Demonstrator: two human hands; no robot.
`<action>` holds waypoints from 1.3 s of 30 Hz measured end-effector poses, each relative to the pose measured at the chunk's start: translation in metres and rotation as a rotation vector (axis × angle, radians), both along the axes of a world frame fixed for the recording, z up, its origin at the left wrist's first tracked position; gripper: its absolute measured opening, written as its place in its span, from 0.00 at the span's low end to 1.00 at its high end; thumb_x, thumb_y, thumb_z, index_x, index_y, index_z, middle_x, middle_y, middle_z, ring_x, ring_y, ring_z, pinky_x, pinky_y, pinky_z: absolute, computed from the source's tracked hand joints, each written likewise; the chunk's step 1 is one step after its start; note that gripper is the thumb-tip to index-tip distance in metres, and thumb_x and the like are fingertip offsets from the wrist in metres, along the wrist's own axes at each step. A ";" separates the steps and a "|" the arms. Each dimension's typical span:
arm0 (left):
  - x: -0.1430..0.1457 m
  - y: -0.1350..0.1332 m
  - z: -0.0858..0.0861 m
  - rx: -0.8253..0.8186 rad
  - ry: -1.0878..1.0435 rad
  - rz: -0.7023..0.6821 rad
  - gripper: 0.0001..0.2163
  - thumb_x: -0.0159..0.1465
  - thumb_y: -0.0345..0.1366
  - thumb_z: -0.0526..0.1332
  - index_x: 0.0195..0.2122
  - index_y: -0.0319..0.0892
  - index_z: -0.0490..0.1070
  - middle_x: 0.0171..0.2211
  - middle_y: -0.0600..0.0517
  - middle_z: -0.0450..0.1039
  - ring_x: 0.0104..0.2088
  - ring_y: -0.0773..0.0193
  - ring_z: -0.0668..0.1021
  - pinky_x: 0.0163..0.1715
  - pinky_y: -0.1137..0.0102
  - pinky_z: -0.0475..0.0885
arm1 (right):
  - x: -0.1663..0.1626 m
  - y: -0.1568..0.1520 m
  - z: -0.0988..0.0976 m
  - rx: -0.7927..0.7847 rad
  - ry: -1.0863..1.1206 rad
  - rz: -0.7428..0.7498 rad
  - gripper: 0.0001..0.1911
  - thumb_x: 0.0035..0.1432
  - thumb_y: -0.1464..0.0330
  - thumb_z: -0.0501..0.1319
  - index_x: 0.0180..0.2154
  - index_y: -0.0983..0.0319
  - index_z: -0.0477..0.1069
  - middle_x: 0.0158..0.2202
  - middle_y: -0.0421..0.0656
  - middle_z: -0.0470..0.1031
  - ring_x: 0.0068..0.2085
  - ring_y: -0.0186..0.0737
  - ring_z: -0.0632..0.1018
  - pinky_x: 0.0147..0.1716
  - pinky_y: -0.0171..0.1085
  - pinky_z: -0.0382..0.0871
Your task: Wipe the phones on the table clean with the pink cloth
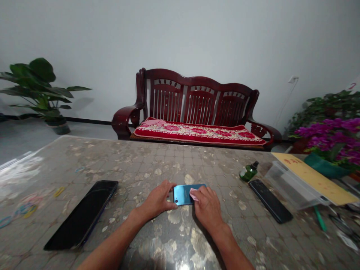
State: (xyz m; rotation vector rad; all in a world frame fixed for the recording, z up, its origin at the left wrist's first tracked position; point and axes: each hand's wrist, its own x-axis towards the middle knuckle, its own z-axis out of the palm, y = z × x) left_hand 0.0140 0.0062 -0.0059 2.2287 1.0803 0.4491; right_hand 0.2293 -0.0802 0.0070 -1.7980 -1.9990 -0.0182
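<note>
A blue smartphone (pixel 183 193) lies back side up on the patterned tablecloth, its camera at the left end. My left hand (pixel 161 198) grips that end between thumb and fingers. Pinched in my right hand (pixel 207 204) is a small pink cloth (pixel 193 194), pressed on the right part of the phone's back. The fingers of the right hand cover part of the cloth and the phone's right end.
To the left lie a large black tablet (pixel 83 215) and several coloured bands (pixel 25 210). On the right are a green pump bottle (pixel 248 171), a black phone (pixel 270 200) and a clear plastic box (pixel 292 187) under a yellow folder (pixel 315 178). A wooden bench (pixel 197 97) stands beyond the table.
</note>
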 end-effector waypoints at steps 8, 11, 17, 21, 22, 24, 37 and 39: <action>0.002 0.000 0.000 -0.002 0.021 0.001 0.26 0.51 0.38 0.70 0.52 0.43 0.69 0.43 0.49 0.69 0.40 0.56 0.76 0.39 0.66 0.71 | -0.019 -0.010 -0.004 0.044 0.031 0.112 0.13 0.56 0.78 0.59 0.40 0.58 0.75 0.35 0.42 0.71 0.40 0.41 0.67 0.39 0.38 0.55; 0.002 0.000 -0.001 0.006 0.011 -0.008 0.26 0.52 0.38 0.69 0.53 0.43 0.68 0.43 0.49 0.69 0.39 0.56 0.76 0.39 0.67 0.71 | -0.027 -0.013 -0.003 0.051 0.019 0.167 0.14 0.55 0.78 0.60 0.41 0.56 0.75 0.35 0.41 0.72 0.39 0.42 0.66 0.38 0.39 0.54; 0.002 0.000 0.001 0.013 0.042 0.008 0.24 0.52 0.38 0.69 0.51 0.44 0.69 0.43 0.49 0.69 0.41 0.54 0.76 0.40 0.66 0.71 | -0.001 -0.011 -0.004 0.096 0.022 0.026 0.13 0.53 0.78 0.60 0.38 0.57 0.76 0.33 0.42 0.71 0.39 0.43 0.66 0.38 0.40 0.53; 0.002 0.001 0.000 0.023 0.037 0.006 0.24 0.52 0.39 0.69 0.51 0.44 0.69 0.42 0.49 0.70 0.40 0.54 0.76 0.39 0.66 0.71 | -0.002 -0.013 -0.007 0.087 0.009 0.024 0.13 0.54 0.77 0.59 0.39 0.58 0.76 0.33 0.43 0.71 0.39 0.43 0.66 0.38 0.40 0.53; 0.002 0.001 0.000 0.024 0.034 0.005 0.25 0.52 0.39 0.69 0.51 0.44 0.69 0.42 0.49 0.70 0.40 0.54 0.76 0.39 0.66 0.71 | -0.006 -0.013 -0.008 0.082 0.007 0.052 0.13 0.54 0.77 0.59 0.39 0.58 0.76 0.34 0.43 0.71 0.39 0.43 0.66 0.38 0.40 0.53; 0.002 0.000 0.000 0.022 0.031 0.004 0.25 0.52 0.39 0.69 0.52 0.44 0.69 0.42 0.49 0.70 0.40 0.54 0.76 0.40 0.66 0.71 | -0.014 -0.014 -0.008 0.071 0.006 0.116 0.13 0.54 0.76 0.60 0.40 0.58 0.75 0.35 0.42 0.71 0.40 0.43 0.66 0.39 0.40 0.53; 0.002 0.001 -0.001 0.016 0.045 0.005 0.27 0.52 0.39 0.70 0.53 0.42 0.68 0.43 0.48 0.69 0.41 0.54 0.76 0.40 0.65 0.71 | 0.005 -0.010 -0.005 0.095 0.001 -0.015 0.14 0.53 0.79 0.59 0.39 0.57 0.77 0.34 0.42 0.72 0.39 0.42 0.67 0.38 0.39 0.54; 0.002 0.000 -0.001 0.024 0.045 0.004 0.26 0.52 0.39 0.70 0.52 0.42 0.69 0.43 0.48 0.69 0.42 0.53 0.76 0.41 0.65 0.71 | -0.004 -0.011 -0.006 0.074 0.030 0.050 0.14 0.54 0.78 0.60 0.39 0.57 0.77 0.34 0.41 0.72 0.39 0.42 0.67 0.38 0.38 0.54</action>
